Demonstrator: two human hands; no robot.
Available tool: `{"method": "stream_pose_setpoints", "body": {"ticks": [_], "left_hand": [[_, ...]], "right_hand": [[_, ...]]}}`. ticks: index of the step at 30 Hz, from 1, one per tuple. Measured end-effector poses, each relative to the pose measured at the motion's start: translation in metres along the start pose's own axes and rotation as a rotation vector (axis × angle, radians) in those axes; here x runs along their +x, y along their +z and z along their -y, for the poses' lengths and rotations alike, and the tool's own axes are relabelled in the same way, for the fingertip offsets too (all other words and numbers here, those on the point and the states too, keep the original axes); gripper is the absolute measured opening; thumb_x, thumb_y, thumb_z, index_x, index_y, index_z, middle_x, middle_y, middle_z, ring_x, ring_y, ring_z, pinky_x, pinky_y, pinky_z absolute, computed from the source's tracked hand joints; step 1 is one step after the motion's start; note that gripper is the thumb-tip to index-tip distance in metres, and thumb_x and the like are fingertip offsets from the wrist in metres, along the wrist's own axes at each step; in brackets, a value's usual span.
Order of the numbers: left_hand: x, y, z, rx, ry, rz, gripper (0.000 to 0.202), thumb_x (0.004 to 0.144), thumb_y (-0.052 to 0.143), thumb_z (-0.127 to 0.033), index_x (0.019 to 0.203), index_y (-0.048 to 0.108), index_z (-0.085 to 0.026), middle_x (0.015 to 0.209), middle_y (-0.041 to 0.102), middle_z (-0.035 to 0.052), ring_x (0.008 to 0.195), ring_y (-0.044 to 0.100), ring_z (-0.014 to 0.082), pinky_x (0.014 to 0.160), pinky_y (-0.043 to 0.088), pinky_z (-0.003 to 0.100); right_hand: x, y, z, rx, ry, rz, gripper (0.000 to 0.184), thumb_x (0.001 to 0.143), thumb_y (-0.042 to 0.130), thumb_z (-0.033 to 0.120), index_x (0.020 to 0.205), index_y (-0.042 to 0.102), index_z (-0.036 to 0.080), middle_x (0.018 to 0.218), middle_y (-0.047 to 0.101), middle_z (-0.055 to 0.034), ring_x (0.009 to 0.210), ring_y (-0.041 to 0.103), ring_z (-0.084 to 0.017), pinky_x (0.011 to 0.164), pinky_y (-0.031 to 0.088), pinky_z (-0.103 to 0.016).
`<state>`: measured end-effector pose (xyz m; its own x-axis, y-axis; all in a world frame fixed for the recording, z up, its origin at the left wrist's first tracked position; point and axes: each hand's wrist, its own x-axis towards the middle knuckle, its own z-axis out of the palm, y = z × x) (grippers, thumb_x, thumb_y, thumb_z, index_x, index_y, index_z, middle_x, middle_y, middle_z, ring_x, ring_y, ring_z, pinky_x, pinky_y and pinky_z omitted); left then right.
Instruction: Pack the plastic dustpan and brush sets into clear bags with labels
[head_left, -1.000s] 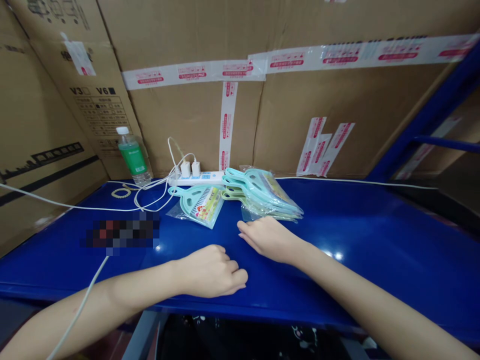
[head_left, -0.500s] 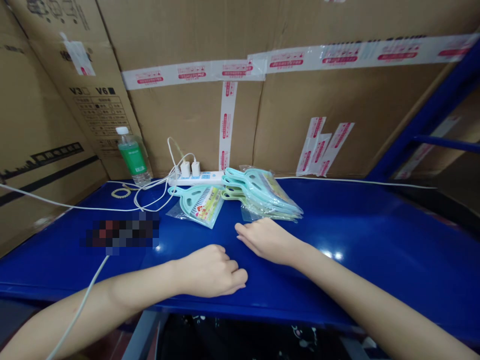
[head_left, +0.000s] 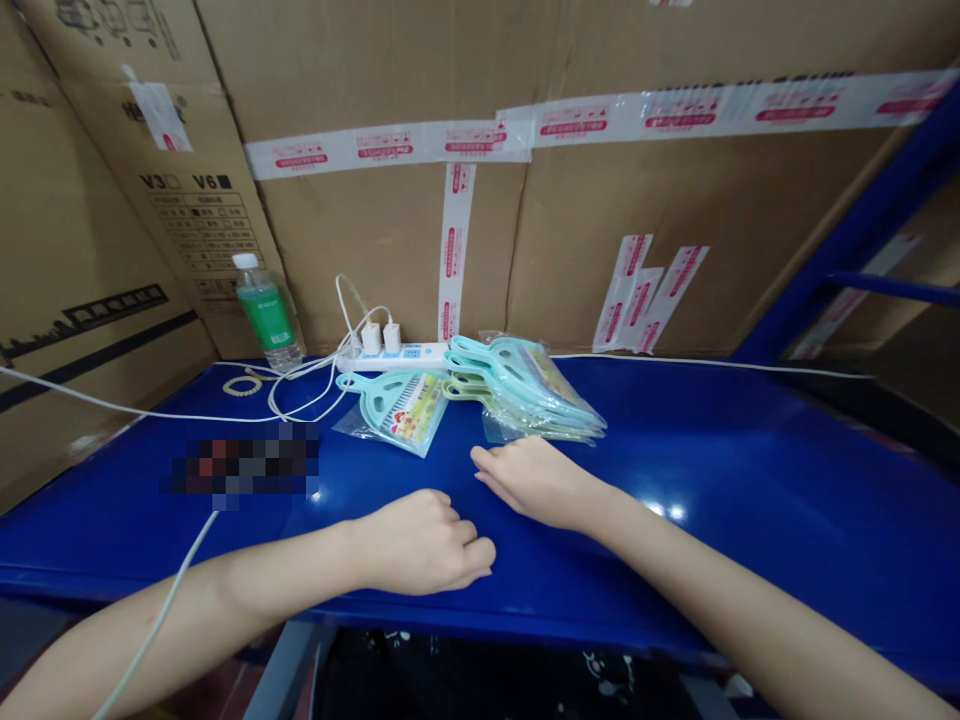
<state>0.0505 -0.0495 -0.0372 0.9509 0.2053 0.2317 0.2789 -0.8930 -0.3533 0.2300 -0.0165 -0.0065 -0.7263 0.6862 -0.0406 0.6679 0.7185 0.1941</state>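
Observation:
My left hand (head_left: 424, 543) rests in a loose fist near the front edge of the blue table (head_left: 750, 480), with nothing showing in it. Farther back and to the right, my right hand (head_left: 534, 482) is also curled closed on the tabletop, and no object shows in its fingers. Just beyond the right hand lies a stack of small light-blue and green dustpans (head_left: 517, 385) in clear plastic bags. A single bagged light-blue dustpan (head_left: 401, 405) with a printed card lies left of that stack. Neither hand touches them.
A white power strip (head_left: 427, 355) with two plugged-in chargers sits behind the dustpans. White cables (head_left: 202, 417) trail leftward past a green-labelled bottle (head_left: 268, 315) and a beaded ring (head_left: 242, 386). A blurred-out item (head_left: 247, 465) lies left. Taped cardboard (head_left: 375, 230) walls the back.

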Motion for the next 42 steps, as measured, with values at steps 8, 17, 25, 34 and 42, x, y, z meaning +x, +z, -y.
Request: {"method": "stream_pose_setpoints", "body": {"ticks": [8, 17, 25, 34, 42], "left_hand": [[0.0003, -0.0002, 0.0002, 0.006, 0.004, -0.002, 0.027, 0.093, 0.044, -0.026, 0.068, 0.048, -0.019, 0.051, 0.055, -0.0034, 0.043, 0.052, 0.0126, 0.046, 0.035, 0.028], [-0.0004, -0.0005, -0.0002, -0.012, -0.002, 0.011, 0.027, 0.094, 0.042, -0.026, 0.069, 0.048, -0.019, 0.051, 0.054, -0.0030, 0.044, 0.050, 0.0132, 0.047, 0.035, 0.028], [-0.0002, 0.0007, 0.0001, -0.009, -0.002, -0.003, 0.028, 0.094, 0.041, -0.026, 0.068, 0.050, -0.019, 0.051, 0.054, -0.0031, 0.043, 0.049, 0.0132, 0.046, 0.035, 0.029], [0.0005, 0.0001, -0.0003, -0.001, 0.002, -0.009, 0.028, 0.093, 0.043, -0.026, 0.067, 0.050, -0.019, 0.051, 0.054, -0.0035, 0.042, 0.049, 0.0135, 0.046, 0.037, 0.029], [0.0009, -0.0006, -0.0003, 0.001, 0.005, 0.002, 0.024, 0.091, 0.049, -0.027, 0.068, 0.050, -0.019, 0.052, 0.056, -0.0038, 0.043, 0.050, 0.0137, 0.046, 0.037, 0.028]], "right_hand": [[0.0001, -0.0008, -0.0010, -0.001, -0.002, -0.002, 0.016, 0.097, 0.040, 0.020, 0.096, 0.055, 0.013, 0.081, 0.071, -0.0079, 0.072, 0.066, -0.020, 0.049, 0.016, -0.030], [0.0008, 0.0002, -0.0016, 0.001, -0.004, -0.019, 0.016, 0.096, 0.040, 0.020, 0.093, 0.055, 0.014, 0.079, 0.071, -0.0074, 0.070, 0.066, -0.020, 0.049, 0.017, -0.030], [0.0000, 0.0015, -0.0031, -0.001, 0.007, -0.027, 0.015, 0.096, 0.041, 0.020, 0.093, 0.054, 0.014, 0.077, 0.070, -0.0073, 0.068, 0.066, -0.019, 0.049, 0.016, -0.030], [-0.0004, -0.0013, -0.0023, 0.005, 0.028, 0.005, 0.017, 0.097, 0.039, 0.020, 0.098, 0.055, 0.013, 0.080, 0.071, -0.0079, 0.071, 0.067, -0.020, 0.049, 0.016, -0.030], [0.0001, -0.0016, -0.0027, 0.004, 0.048, 0.017, 0.017, 0.097, 0.040, 0.020, 0.100, 0.055, 0.013, 0.082, 0.071, -0.0084, 0.073, 0.067, -0.021, 0.048, 0.016, -0.031]]}}
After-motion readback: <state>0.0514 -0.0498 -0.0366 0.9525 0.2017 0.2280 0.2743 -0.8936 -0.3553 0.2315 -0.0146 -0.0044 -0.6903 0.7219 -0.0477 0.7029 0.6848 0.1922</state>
